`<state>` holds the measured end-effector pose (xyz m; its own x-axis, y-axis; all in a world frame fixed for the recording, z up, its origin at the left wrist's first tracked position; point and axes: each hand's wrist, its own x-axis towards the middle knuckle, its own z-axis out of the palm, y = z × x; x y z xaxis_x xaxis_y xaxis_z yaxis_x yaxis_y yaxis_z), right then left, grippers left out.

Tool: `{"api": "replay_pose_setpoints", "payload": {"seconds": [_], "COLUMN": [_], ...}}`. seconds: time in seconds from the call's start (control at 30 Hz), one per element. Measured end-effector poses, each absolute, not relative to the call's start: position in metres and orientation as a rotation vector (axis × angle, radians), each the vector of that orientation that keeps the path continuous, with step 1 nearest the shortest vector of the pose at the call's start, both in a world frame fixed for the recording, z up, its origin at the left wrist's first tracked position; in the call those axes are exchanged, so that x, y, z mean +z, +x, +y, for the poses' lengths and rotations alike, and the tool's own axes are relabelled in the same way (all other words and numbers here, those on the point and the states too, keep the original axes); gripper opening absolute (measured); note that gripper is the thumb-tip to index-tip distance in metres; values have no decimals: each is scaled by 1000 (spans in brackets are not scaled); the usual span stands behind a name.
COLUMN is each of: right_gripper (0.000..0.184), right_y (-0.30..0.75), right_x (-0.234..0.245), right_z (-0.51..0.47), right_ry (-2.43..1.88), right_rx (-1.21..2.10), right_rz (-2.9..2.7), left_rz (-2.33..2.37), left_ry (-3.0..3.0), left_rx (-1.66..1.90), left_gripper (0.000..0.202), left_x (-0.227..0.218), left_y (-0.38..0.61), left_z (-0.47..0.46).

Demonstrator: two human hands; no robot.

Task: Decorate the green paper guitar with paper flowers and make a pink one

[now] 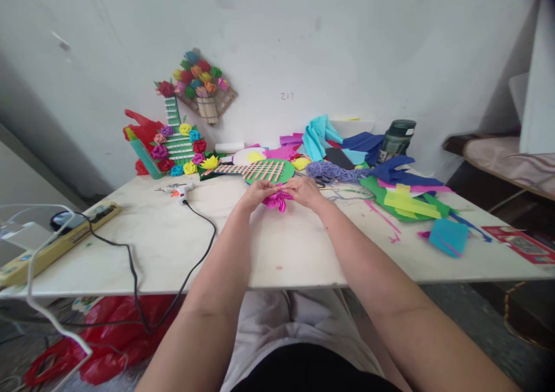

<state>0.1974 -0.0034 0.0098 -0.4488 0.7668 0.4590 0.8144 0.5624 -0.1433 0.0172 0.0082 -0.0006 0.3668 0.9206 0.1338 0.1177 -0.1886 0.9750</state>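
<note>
Both arms reach out over the white table [299, 253]. A crinkled magenta paper flower [278, 202] is pinched between my left hand [259, 192] and my right hand [304, 191], its petals hanging below the fingers. The fingers of both hands are closed at its upper edge, close together. Just beyond them lies a green guitar-shaped piece [289, 172] with thin striped strips across it. A yellow paper flower [209, 163] sits by its narrow end.
A glue gun [184, 193] with a black cord lies left, near a power strip [99, 210]. Purple yarn [333, 172], scissors, coloured crepe paper [321, 137] and a dark bottle [396, 140] are at the back right. A flower-trimmed guitar [180, 143] leans on the wall.
</note>
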Motion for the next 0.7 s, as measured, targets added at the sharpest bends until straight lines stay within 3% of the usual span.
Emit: {"api": "replay_pose_setpoints", "payload": {"seconds": [0.4, 0.7], "right_gripper": [31, 28], "right_y": [194, 201], "right_x": [16, 3], "right_z": [-11, 4], "right_ry": [-1315, -1225], "right_rx": [-191, -56], "right_rz": [-2379, -2349], "left_rz": [933, 1021], "left_ry": [1572, 1705], "left_rx": [952, 983], "left_gripper": [39, 39], "left_x": [-1, -1], "left_y": [15, 18], "left_z": [9, 9]}}
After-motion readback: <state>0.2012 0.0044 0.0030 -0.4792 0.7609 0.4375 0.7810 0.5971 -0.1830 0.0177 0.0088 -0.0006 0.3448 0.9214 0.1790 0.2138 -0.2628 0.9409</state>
